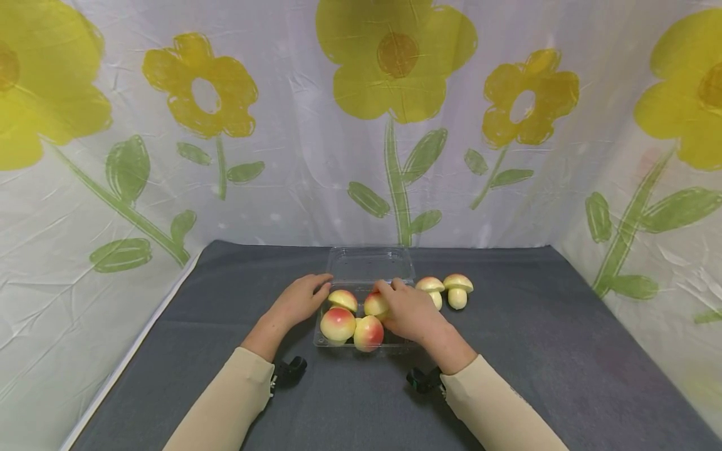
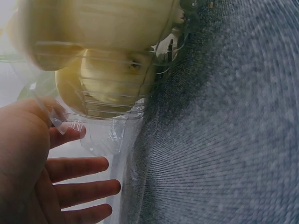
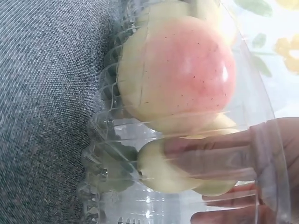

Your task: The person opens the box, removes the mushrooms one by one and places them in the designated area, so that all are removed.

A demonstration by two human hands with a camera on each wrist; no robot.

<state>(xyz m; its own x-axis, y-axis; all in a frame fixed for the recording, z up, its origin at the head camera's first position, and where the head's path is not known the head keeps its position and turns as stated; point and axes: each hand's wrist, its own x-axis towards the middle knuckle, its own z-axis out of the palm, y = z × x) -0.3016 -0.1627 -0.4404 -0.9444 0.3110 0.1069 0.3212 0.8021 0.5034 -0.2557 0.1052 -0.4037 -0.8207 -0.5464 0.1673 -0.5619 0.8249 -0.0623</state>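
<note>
A clear plastic clamshell box (image 1: 400,346) stands on the dark cloth, its lid (image 1: 369,266) laid back. Several toy mushrooms (image 1: 338,324) with red-and-yellow caps lie in its left and middle part. My right hand (image 1: 412,311) reaches over the right side into the box and grips a mushroom (image 1: 376,305) there; in the right wrist view the thumb lies against its pale stem (image 3: 161,165), seen through the clear wall. At the box's left side is my left hand (image 1: 298,302), fingers extended, with the thumb by the rim in the left wrist view.
Two more toy mushrooms (image 1: 458,290) stand on the cloth (image 1: 541,369) just right of the box, one partly hidden by the right hand. Behind the table hangs a pale curtain (image 1: 282,207) with printed yellow flowers, which also runs along both sides.
</note>
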